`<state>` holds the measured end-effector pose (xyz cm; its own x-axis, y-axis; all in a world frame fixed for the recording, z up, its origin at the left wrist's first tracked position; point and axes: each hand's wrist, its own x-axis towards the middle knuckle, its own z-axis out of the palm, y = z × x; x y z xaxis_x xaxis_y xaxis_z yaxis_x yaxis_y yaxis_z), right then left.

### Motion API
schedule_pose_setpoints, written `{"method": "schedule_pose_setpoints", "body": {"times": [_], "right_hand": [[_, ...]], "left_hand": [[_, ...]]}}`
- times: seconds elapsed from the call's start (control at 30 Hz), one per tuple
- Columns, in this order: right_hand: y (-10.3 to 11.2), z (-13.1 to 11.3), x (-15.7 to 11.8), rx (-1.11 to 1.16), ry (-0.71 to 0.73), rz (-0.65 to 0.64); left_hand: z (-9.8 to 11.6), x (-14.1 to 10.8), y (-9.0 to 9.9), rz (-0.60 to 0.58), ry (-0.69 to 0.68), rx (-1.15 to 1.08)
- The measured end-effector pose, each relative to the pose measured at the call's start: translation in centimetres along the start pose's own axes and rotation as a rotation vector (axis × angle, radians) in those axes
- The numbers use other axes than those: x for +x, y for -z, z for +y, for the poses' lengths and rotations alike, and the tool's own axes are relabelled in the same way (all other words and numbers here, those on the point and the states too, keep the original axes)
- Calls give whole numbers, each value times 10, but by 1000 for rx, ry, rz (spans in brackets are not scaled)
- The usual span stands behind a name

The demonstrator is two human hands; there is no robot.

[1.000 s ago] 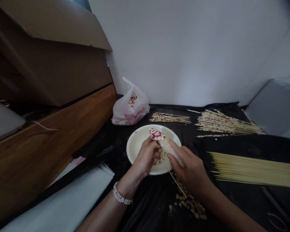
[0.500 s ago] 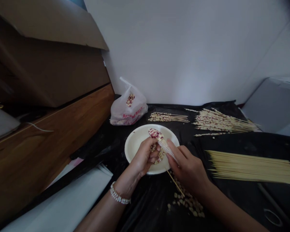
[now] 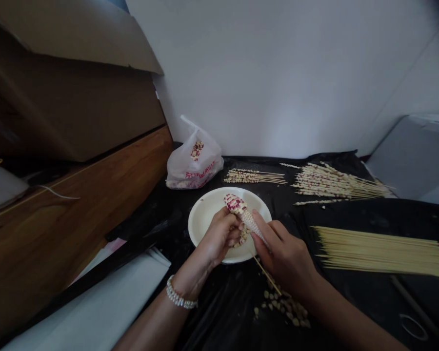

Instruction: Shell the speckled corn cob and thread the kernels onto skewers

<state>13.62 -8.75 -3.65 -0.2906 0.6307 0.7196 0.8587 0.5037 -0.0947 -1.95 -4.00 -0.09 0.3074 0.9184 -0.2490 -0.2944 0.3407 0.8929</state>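
Corn cob [image 3: 246, 216] is between your hands, tilted, over the white bowl [image 3: 193, 229]; kernelled purple-and-cream tip points up and away, pale stripped-looking length runs into your right hand [image 3: 290, 251]. Probably light, stiff core, fairly rough so not very slippery; kernels likely snap loose under thumb pressure. Best hold is the pale stripped part, thumb on top, fingers wrapped under. Right hand is closed around that lower end, thumb along it, palm side hidden. Left hand [image 3: 215, 240] is half curled, thumb and fingertips up against the cob's near-left side; can't tell whether it grips the cob or loose kernels. Loose kernels [image 3: 243, 237] sit in the bowl just below the left fingertips. Wooden skewer [image 3: 266, 276] slants from the bowl's near edge, just left of your right wrist.
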Motion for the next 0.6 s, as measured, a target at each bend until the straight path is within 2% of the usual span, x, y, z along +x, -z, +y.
{"method": "schedule_pose_setpoints", "body": {"times": [0.13,0.33,0.5,0.6], "right_hand": [[0,1,0,-14,1,12],[1,0,1,-51,44,-10],[0,0,0,-25,23,9],[1,0,1,-16,14,13]], "left_hand": [[3,0,5,-87,52,-40],[4,-2,-3,-6,42,13],[2,-2,-5,48,2,11],[2,-2,-3,12,-24,-14]]}}
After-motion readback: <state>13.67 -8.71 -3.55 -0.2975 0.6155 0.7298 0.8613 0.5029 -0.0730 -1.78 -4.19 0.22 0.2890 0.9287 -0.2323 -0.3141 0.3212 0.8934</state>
